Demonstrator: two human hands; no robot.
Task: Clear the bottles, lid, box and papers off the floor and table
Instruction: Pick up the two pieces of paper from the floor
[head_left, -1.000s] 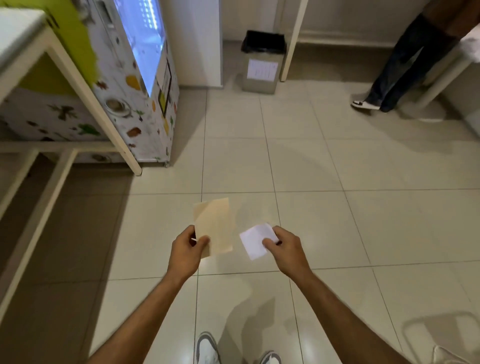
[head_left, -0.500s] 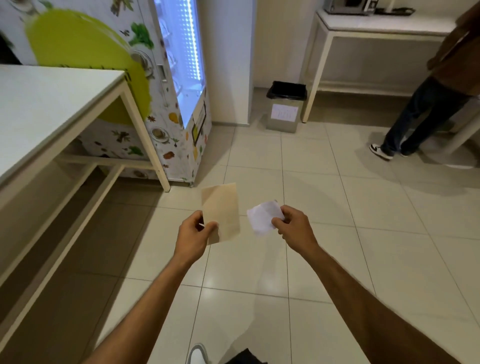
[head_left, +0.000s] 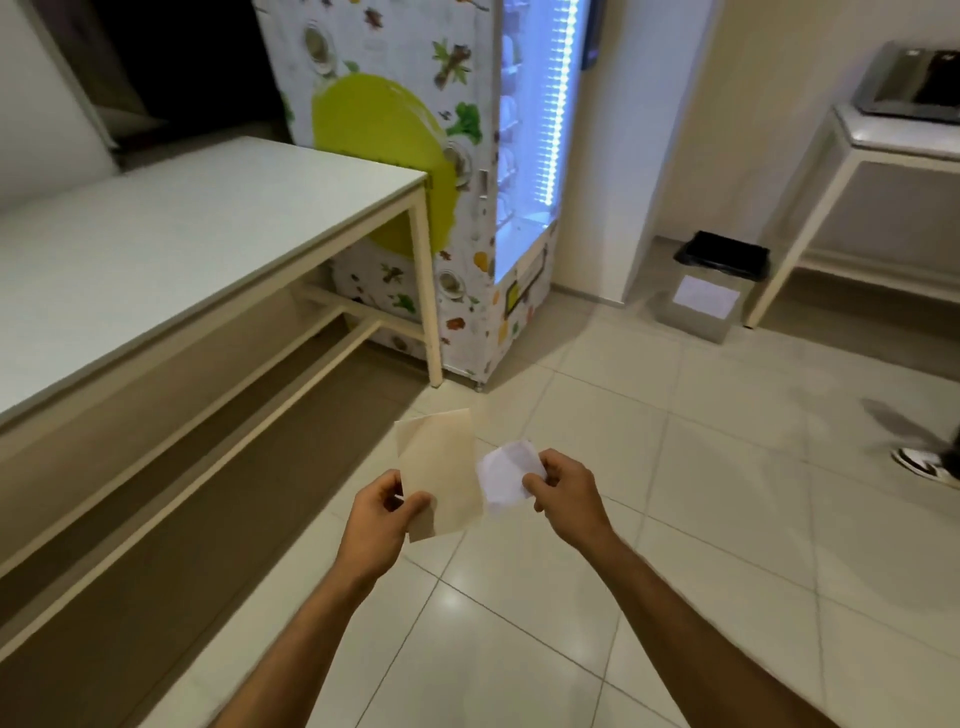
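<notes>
My left hand (head_left: 383, 512) pinches the lower left corner of a tan paper (head_left: 441, 467), held upright above the tiled floor. Just to its right, my right hand (head_left: 563, 493) pinches a small white paper (head_left: 503, 475) between thumb and fingers. The two papers nearly touch at their edges. Both hands are at chest height in front of me. A small bin with a black liner (head_left: 714, 283) stands on the floor at the far right against the wall.
A long white table (head_left: 171, 234) runs along the left, its leg near a lit vending fridge (head_left: 467, 171). Another white table (head_left: 883, 150) with an appliance stands far right. A person's shoe (head_left: 922, 462) shows at the right edge.
My view has swung up and to the left, bringing the long table and fridge into the frame. Both hands keep the same papers, held at much the same distance apart.
</notes>
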